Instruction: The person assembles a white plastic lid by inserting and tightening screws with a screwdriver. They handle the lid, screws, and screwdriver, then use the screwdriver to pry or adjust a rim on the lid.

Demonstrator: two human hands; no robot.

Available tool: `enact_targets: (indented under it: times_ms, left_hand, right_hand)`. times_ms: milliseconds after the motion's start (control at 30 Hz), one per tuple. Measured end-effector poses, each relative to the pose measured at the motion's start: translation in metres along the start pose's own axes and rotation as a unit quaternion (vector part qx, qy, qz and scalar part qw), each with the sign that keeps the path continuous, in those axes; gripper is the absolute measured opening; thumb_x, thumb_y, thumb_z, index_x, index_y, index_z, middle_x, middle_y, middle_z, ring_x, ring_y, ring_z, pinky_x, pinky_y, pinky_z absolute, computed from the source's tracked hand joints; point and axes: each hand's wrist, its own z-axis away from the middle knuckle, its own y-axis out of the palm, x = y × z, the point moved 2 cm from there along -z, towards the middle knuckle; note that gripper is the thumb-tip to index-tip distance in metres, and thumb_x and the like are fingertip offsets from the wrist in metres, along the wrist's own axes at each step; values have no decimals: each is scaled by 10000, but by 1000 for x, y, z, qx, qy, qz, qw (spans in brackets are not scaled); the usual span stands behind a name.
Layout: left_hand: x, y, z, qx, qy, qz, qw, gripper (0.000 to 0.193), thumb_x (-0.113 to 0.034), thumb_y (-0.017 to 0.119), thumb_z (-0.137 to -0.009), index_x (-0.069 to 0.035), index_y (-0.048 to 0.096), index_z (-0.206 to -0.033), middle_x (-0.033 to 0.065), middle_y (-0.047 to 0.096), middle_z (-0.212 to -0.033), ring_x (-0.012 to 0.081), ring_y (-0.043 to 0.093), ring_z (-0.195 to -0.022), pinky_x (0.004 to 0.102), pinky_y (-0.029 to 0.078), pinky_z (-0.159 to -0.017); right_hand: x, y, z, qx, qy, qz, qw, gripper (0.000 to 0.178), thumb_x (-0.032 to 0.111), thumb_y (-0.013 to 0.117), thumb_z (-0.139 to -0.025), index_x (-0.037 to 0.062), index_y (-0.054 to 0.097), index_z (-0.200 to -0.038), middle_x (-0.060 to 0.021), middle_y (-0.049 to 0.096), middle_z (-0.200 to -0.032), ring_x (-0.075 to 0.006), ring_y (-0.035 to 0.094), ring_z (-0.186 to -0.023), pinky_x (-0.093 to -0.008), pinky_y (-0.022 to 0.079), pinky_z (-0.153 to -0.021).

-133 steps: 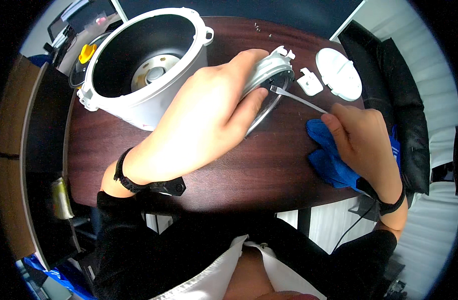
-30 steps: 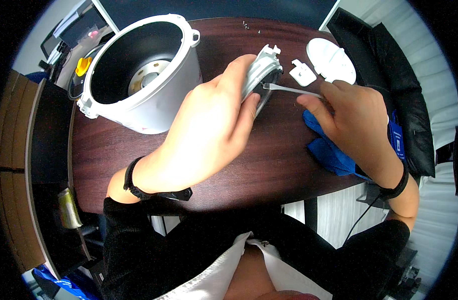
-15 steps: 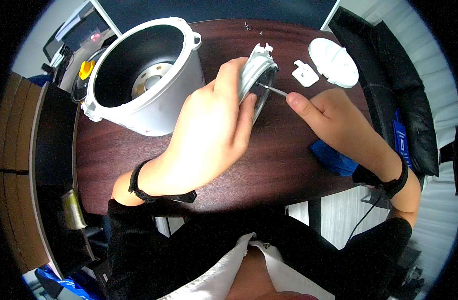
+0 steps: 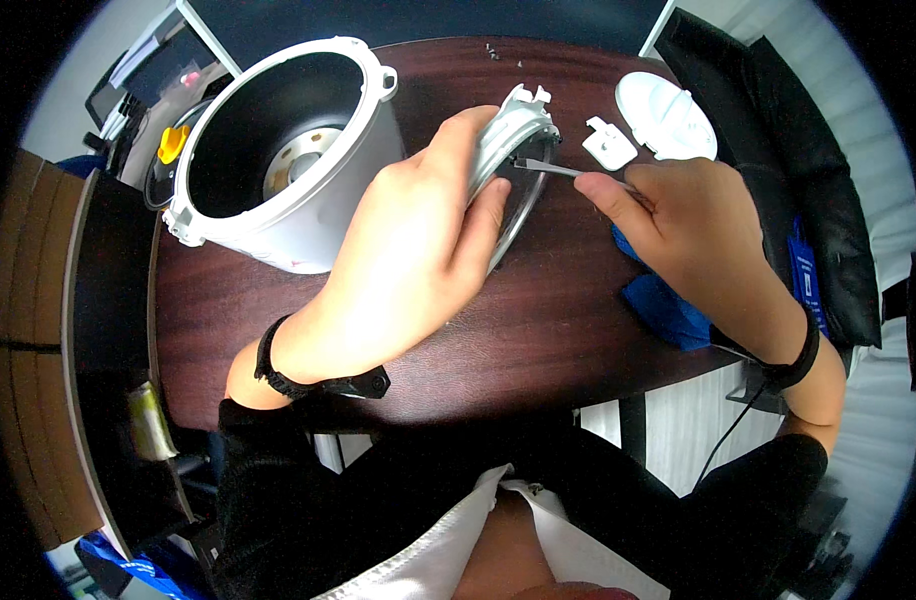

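My left hand grips a white round lid of a rice cooker, tilted on edge above the table. A clear rim shows on the lid's right side. Between the thumb and fingers of my right hand is a slim metal tool; its kind is unclear. The tool's tip meets the lid's inner side, near a small dark spot. To the left stands the white rice cooker body, open at the top, with a dark inside and a metal heating plate at its bottom.
Beyond my right hand lie a small white plastic piece and a white oval cover. Several tiny screws lie at the table's far edge. A blue cloth rests under my right forearm. A black sofa is at the right.
My right hand has turned, and the tool now lies flatter against the lid's inner side. The lid has tipped slightly, showing more of its clear rim. The cooker body stays put.
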Motion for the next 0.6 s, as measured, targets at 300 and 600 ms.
enact_targets:
  times_ms: [300, 600]
  left_hand:
    - [-1, 1, 5, -21, 20, -22, 999, 395, -37, 584, -877, 3, 492, -1259, 168, 611, -659, 329, 645, -611, 384, 472, -582]
    - [0, 1, 1, -12, 29, -12, 999, 391, -47, 584, -880, 6, 498, -1258, 190, 619, -705, 336, 653, -669, 382, 481, -632]
  right_hand:
    - [-2, 16, 1, 146, 95, -200, 964, 639, 566, 531, -907, 75, 567, -500, -65, 427, -394, -229, 469, -329, -336, 378, -354]
    - [-5, 11, -2, 339, 236, -466, 782, 646, 515, 430, -988, 126, 405, -473, 15, 352, -401, -87, 316, -321, -233, 262, -339]
